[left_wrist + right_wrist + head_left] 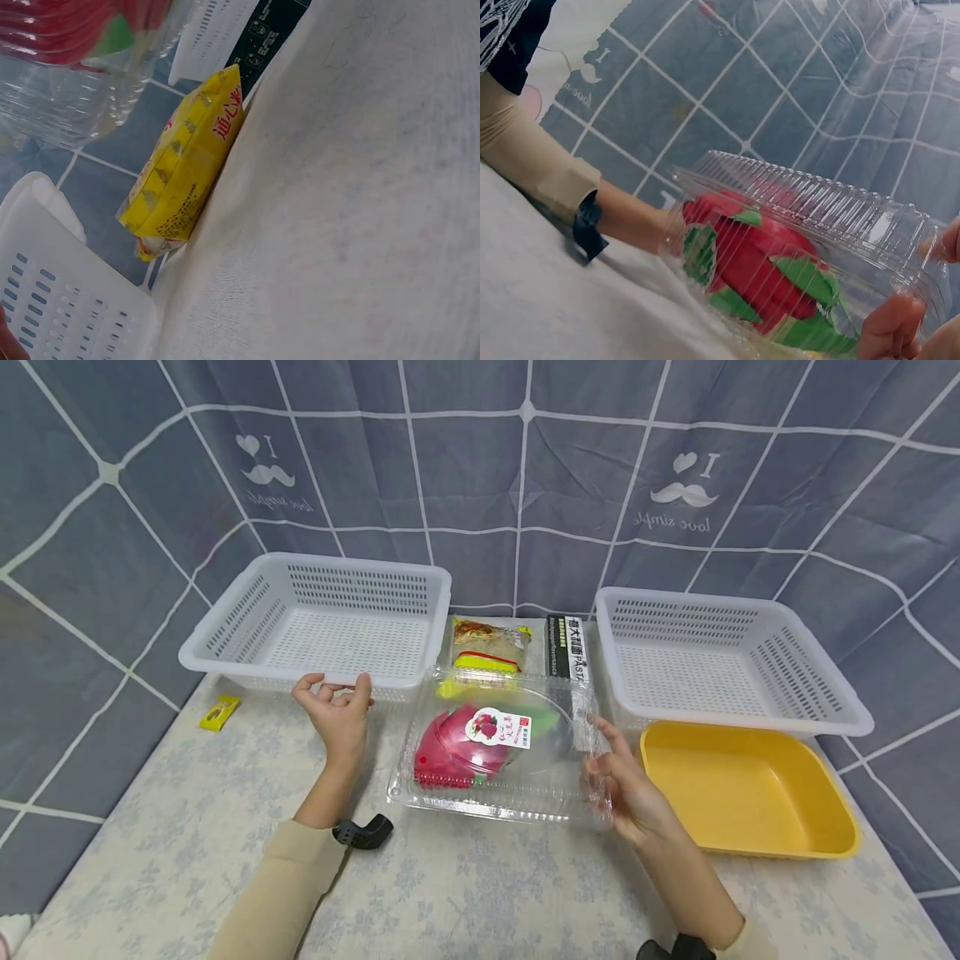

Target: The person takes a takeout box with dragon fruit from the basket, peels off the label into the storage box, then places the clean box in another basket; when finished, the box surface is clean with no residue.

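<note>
My left hand [335, 710] holds the front rim of the left white basket [315, 643], its thumb on the rim near the right front corner. In the left wrist view, a fingertip shows at the wall of that basket [67, 300]. My right hand [630, 789] grips the right edge of a clear plastic clamshell box [555, 793], which is raised and tilted over the table. Inside lies a red dragon fruit [450, 752] with green leaf-like parts, toward the box's left side; a white label [498, 727] sits on the lid. Fingers [892, 322] pinch the box's edge in the right wrist view.
Behind the box, a yellow pasta bag [487, 647] and a black-and-white pasta package [566, 647] stand between the baskets. At the right are another white basket [675, 697] and a yellow tub [742, 789]. A small yellow packet [219, 713] lies at the far left.
</note>
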Action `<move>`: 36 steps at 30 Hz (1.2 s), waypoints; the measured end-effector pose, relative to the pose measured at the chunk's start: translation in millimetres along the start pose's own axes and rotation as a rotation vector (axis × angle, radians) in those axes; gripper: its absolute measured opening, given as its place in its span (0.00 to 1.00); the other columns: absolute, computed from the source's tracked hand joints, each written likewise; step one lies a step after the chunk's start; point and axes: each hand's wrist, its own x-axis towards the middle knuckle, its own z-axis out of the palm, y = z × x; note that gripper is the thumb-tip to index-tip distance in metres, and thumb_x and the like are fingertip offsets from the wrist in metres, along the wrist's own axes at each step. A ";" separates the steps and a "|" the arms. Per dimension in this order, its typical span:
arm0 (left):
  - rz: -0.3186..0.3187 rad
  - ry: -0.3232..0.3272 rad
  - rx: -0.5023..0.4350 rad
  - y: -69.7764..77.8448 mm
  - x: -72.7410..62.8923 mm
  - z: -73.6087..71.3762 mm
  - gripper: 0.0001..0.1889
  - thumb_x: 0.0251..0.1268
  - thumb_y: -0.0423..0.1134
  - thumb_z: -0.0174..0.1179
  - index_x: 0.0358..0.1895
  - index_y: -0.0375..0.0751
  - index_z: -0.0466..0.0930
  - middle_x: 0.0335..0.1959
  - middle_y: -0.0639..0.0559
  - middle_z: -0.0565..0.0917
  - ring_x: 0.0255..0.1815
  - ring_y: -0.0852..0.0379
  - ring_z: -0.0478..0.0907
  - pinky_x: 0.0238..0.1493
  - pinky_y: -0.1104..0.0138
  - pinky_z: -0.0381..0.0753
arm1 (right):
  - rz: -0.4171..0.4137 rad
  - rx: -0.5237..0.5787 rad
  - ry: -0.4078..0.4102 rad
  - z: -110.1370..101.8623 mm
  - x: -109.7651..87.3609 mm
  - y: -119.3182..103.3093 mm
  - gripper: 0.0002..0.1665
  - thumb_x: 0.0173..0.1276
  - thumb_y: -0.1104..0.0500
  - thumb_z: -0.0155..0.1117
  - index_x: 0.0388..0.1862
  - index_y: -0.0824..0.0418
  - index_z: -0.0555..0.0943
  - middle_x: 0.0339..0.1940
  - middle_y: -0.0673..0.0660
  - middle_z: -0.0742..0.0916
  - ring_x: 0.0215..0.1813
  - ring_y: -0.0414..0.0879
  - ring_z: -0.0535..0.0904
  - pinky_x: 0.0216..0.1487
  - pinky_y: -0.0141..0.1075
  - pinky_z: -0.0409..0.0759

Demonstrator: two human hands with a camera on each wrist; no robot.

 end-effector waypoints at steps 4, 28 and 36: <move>-0.004 -0.002 0.013 -0.1 0.1 -0.3 0.25 0.59 0.24 0.63 0.48 0.42 0.54 0.28 0.42 0.70 0.14 0.58 0.74 0.22 0.72 0.77 | 0.007 -0.013 0.005 -6.2 -1.1 7.1 0.41 0.59 0.73 0.45 0.69 0.50 0.48 0.26 0.47 0.76 0.22 0.34 0.73 0.17 0.19 0.70; 0.010 0.001 -0.003 -1.5 1.5 -0.4 0.25 0.59 0.24 0.62 0.49 0.41 0.55 0.28 0.43 0.70 0.13 0.57 0.73 0.21 0.73 0.77 | 0.019 0.005 -0.093 -17.7 -10.4 39.8 0.39 0.58 0.74 0.48 0.65 0.47 0.53 0.27 0.46 0.75 0.22 0.33 0.73 0.18 0.20 0.71; 0.011 -0.001 -0.012 -2.3 1.5 -0.3 0.25 0.59 0.24 0.62 0.49 0.41 0.54 0.27 0.44 0.70 0.13 0.57 0.73 0.21 0.72 0.76 | 0.044 0.002 -0.040 -18.3 -11.4 45.8 0.40 0.58 0.73 0.49 0.65 0.47 0.52 0.28 0.46 0.75 0.24 0.33 0.73 0.21 0.20 0.72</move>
